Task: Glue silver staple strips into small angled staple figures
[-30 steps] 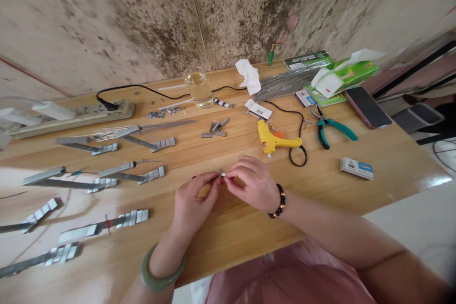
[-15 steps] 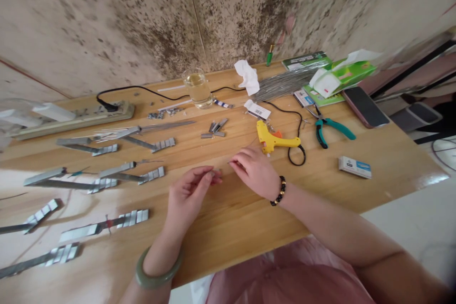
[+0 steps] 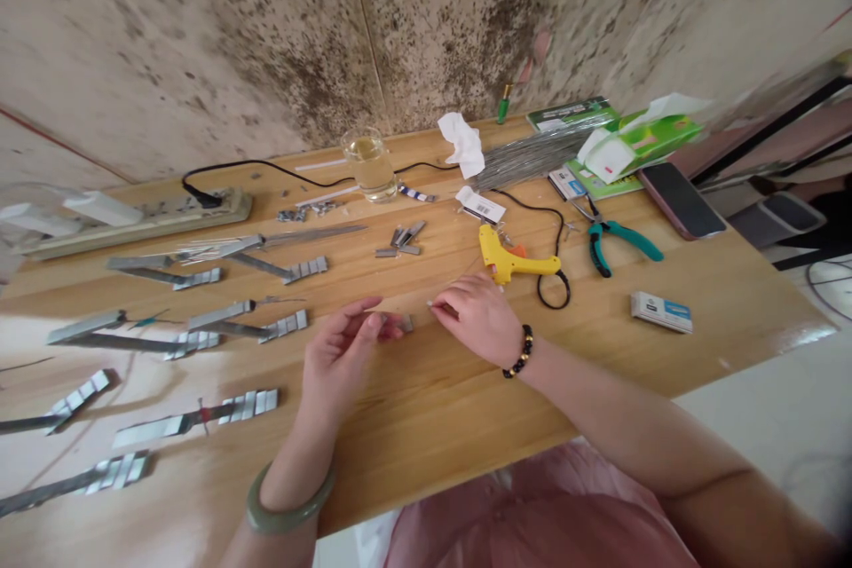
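My left hand (image 3: 350, 337) is closed in a pinch, with a short grey strip of staples (image 3: 407, 322) poking out past the fingertips. Just to its right, a tiny grey metal piece (image 3: 429, 304) sits between the thumb and forefinger of my right hand (image 3: 474, 319). A small gap separates the two pieces. Beyond the hands lies a loose pile of grey staple strips (image 3: 405, 236). The yellow glue gun (image 3: 516, 264) rests right behind my right hand.
Grey sword-like pieces (image 3: 249, 408) cover the table's left side. A glass of pale liquid (image 3: 370, 167) and a power strip (image 3: 230, 209) stand toward the wall. Pliers (image 3: 626, 240), a small box (image 3: 662, 312), a phone (image 3: 682, 200) and thin wires (image 3: 539, 153) are on the right.
My left hand has shifted slightly left, and more of the grey strip shows at its fingertips. The piece in my right fingers is now more visible.
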A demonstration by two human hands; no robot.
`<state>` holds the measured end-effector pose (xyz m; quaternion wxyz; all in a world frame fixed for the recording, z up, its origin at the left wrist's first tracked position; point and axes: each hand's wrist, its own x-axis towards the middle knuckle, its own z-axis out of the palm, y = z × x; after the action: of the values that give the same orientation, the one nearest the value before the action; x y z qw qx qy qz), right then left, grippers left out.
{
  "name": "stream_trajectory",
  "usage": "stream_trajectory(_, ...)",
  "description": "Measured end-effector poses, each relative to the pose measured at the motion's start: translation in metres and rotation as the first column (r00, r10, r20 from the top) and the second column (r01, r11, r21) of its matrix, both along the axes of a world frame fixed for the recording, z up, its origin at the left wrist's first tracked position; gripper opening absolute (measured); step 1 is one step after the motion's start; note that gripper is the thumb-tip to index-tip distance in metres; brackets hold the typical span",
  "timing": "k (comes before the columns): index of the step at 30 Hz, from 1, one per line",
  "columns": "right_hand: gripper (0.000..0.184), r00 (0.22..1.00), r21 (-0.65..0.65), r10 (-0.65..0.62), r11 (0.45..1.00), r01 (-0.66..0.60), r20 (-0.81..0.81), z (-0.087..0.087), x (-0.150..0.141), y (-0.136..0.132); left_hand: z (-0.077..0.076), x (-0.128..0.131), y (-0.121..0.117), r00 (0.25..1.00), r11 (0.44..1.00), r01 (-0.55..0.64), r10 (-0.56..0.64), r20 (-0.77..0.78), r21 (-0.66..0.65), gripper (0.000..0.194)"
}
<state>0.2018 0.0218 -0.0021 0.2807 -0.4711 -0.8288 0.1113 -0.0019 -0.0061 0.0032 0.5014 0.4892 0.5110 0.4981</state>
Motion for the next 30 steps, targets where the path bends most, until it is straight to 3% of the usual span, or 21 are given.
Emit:
stream_trajectory(6,0.006,0.995,-0.030,-0.101,0.994,0.101,-0.023,0.002,0.000,-0.001,0.001,0.001,0.000,0.995,0.999,-0.018,0.020,0.093,-0.032,0.030)
stream_trajectory(9,0.018,0.991,-0.028,-0.123,0.992,0.122,-0.054,0.005,0.001,-0.002,0.005,0.003,-0.001,0.985,0.997,0.007,0.008,0.175,-0.082,0.027)
stream_trajectory(15,0.017,0.981,0.092,0.077,0.994,-0.061,-0.177,0.010,-0.002,-0.008,0.007,0.002,0.000,0.968,0.989,0.094,-0.063,0.244,-0.118,0.023)
stream_trajectory(22,0.029,0.949,0.121,0.258,0.964,-0.239,-0.180,0.011,-0.006,-0.013,0.006,0.005,-0.001,0.971,0.964,0.231,-0.219,0.099,-0.132,0.029)
stream_trajectory(27,0.022,0.944,0.135,0.295,0.952,-0.275,-0.151,0.009,-0.005,-0.013,0.009,0.006,-0.002,0.953,0.944,0.303,-0.304,0.011,-0.130,0.029)
stream_trajectory(30,0.021,0.949,0.125,0.280,0.957,-0.263,-0.146,0.009,-0.004,-0.011,0.007,0.006,-0.003,0.954,0.957,0.274,-0.283,-0.100,-0.097,0.030)
